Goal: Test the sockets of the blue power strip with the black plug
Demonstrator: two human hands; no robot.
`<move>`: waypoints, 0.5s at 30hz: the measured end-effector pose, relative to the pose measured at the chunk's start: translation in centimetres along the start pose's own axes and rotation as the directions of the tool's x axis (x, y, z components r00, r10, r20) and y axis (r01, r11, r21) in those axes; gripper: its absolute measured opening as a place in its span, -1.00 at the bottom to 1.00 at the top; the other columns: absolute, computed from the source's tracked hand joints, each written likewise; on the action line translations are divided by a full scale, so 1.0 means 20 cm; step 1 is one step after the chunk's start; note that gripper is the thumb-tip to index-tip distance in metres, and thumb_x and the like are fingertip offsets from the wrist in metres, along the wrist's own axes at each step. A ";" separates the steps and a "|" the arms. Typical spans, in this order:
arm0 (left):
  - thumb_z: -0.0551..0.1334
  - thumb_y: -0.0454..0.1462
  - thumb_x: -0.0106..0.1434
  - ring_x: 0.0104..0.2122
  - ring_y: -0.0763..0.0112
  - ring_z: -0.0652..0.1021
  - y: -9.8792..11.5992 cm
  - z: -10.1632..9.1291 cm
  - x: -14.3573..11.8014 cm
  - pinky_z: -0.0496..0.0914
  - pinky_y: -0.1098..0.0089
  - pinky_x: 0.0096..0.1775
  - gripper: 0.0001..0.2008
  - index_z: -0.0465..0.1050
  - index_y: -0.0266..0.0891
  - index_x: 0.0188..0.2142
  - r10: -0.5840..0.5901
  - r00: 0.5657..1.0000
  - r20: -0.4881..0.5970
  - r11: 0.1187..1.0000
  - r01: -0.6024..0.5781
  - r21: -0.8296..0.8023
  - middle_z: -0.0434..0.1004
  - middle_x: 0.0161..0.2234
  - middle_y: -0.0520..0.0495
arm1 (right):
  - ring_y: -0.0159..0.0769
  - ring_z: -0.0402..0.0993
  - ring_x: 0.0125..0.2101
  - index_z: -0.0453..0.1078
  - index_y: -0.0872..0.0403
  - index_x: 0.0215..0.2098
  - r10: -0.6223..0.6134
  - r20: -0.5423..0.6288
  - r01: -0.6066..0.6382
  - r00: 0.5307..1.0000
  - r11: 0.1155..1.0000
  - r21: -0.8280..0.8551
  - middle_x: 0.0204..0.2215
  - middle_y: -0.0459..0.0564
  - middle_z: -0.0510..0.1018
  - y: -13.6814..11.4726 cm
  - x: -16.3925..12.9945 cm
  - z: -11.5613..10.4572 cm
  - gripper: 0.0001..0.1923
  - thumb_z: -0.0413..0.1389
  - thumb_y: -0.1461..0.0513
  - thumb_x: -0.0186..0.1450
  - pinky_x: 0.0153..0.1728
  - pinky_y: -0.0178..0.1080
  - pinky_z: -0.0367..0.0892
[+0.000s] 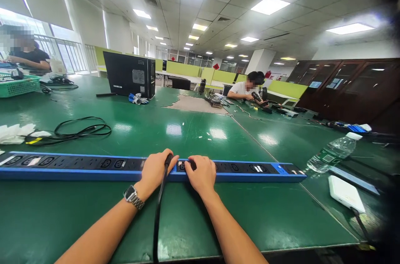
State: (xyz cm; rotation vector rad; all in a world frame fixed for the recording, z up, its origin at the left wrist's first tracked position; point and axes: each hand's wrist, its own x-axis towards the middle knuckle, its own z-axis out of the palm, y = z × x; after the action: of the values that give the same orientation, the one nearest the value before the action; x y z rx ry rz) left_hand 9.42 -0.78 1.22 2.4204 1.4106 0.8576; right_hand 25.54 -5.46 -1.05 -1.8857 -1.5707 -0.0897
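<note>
We found the blue power strip (93, 167) lying lengthwise across the near part of the green table (193, 130). The left hand (155, 169) was closed around a black plug (169, 159) seated at the strip, its cable (157, 218) trailing toward us. The right hand (201, 172) rested on the strip just beside, fingers curled, holding nothing. A water bottle (333, 151) lay near the strip's right end.

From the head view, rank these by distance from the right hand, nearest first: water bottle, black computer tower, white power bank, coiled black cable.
Measured from the right hand on the blue power strip:
1. White power bank, to its right, near the table edge.
2. Water bottle, lying right, slightly beyond; close to the power bank, but behind it.
3. Coiled black cable, far left.
4. Black computer tower, back left.
</note>
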 end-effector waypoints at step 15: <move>0.15 -0.09 0.35 -0.26 0.23 0.58 -0.02 -0.01 -0.02 0.36 0.33 -0.22 -0.76 0.47 -0.19 -0.19 0.138 0.982 0.127 0.979 -0.155 0.131 0.61 -0.30 -0.09 | -0.20 0.40 -0.08 0.51 0.00 -0.20 0.013 0.006 -0.013 1.000 1.000 -0.002 -0.17 -0.07 0.62 -0.01 0.00 0.00 -0.81 0.11 0.14 0.28 0.02 -0.14 0.06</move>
State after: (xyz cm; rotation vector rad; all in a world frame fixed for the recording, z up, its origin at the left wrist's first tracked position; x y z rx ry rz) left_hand 8.79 -0.85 1.09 2.6605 1.3042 0.6529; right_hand 25.33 -5.50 -1.02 -1.8992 -1.5623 -0.0804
